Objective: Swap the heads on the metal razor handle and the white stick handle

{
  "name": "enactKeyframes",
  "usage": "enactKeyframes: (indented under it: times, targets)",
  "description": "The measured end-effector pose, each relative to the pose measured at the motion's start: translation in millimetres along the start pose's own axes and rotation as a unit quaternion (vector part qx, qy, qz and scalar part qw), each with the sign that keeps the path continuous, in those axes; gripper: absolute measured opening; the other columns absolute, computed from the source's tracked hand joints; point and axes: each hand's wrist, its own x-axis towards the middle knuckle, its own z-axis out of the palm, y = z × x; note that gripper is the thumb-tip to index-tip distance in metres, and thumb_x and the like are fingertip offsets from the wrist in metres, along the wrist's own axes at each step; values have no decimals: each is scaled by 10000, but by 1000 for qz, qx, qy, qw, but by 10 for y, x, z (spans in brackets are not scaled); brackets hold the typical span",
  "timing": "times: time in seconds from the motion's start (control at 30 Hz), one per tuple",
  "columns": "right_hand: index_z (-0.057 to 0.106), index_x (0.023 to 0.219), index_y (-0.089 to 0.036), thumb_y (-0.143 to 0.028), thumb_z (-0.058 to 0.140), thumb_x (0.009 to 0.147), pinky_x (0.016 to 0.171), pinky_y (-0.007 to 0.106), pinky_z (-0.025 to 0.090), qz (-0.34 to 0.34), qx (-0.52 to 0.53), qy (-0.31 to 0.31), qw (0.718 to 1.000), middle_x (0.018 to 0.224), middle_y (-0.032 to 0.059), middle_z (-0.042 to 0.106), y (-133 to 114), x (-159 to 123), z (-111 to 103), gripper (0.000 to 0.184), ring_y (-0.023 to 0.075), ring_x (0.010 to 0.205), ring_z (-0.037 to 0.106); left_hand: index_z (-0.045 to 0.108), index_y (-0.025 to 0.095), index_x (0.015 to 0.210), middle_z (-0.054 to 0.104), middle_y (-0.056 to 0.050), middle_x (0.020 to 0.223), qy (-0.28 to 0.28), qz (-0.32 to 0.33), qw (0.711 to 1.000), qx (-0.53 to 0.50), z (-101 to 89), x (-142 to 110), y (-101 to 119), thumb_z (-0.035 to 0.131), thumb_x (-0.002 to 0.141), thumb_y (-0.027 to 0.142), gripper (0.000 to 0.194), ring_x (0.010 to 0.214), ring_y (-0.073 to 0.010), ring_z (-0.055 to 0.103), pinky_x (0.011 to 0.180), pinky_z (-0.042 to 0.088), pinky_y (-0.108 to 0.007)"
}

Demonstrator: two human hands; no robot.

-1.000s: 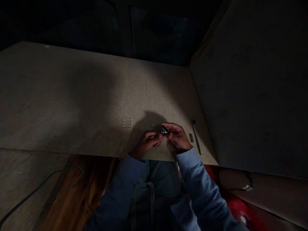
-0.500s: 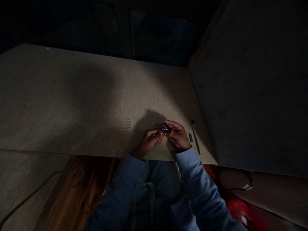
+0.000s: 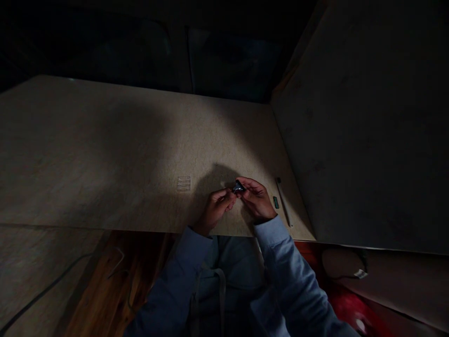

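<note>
A small dark shiny object [image 3: 239,187] is pinched between both of my hands just above the near edge of a beige tabletop [image 3: 105,154]. My right hand [image 3: 257,199] curls its fingers around the object from the right. My left hand [image 3: 216,209] meets it from the left with closed fingertips. What the object is cannot be made out in the dim light. Both arms wear light blue sleeves.
A thin white pen-like stick [image 3: 284,201] and a small green piece [image 3: 276,202] lie right of my hands. A small clear ridged piece [image 3: 184,183] lies to the left. A dark upright panel [image 3: 368,131] bounds the table's right side. A cable [image 3: 52,285] runs over the wooden floor.
Both hands stay pinched on the small dark object with only slight finger shifts. The view has tilted a little, so the table sits slightly lower in the picture.
</note>
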Motion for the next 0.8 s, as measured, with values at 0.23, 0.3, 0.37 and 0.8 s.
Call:
enactKeyframes:
  times: [0.23, 0.3, 0.37, 0.8]
  targets:
    - [764, 1025, -260, -397, 885, 642, 686, 285, 484, -10, 15, -10, 1000, 884, 24, 713, -22, -3, 13, 424, 148, 715, 603, 553, 159, 706, 452, 33, 583, -6, -9, 1000, -4, -7, 22, -12, 629, 790, 654, 508, 503, -79, 358, 507, 264, -259]
    - [756, 1034, -256, -417, 878, 648, 679, 287, 484, -10, 10, -10, 1000, 875, 25, 704, -19, -1, 14, 435, 147, 704, 595, 541, 161, 698, 456, 31, 596, -7, -12, 1000, -7, -1, 21, 4, 635, 784, 657, 512, 503, -76, 357, 501, 263, -254]
    - [748, 1039, -252, -434, 873, 648, 676, 285, 488, -11, 4, -9, 1000, 878, 26, 699, -16, 3, 15, 449, 146, 699, 594, 535, 162, 695, 455, 32, 598, -6, -15, 1000, -7, 7, 17, 20, 635, 781, 661, 516, 506, -75, 357, 497, 263, -250]
    - [712, 1076, -211, -459, 812, 705, 657, 290, 512, 7, 30, 6, 999, 815, 26, 702, -26, 26, 4, 456, 148, 655, 611, 684, 138, 1035, 569, -13, 746, -4, -38, 996, -84, 25, 11, -26, 727, 786, 477, 423, 580, -73, 427, 536, 316, -220]
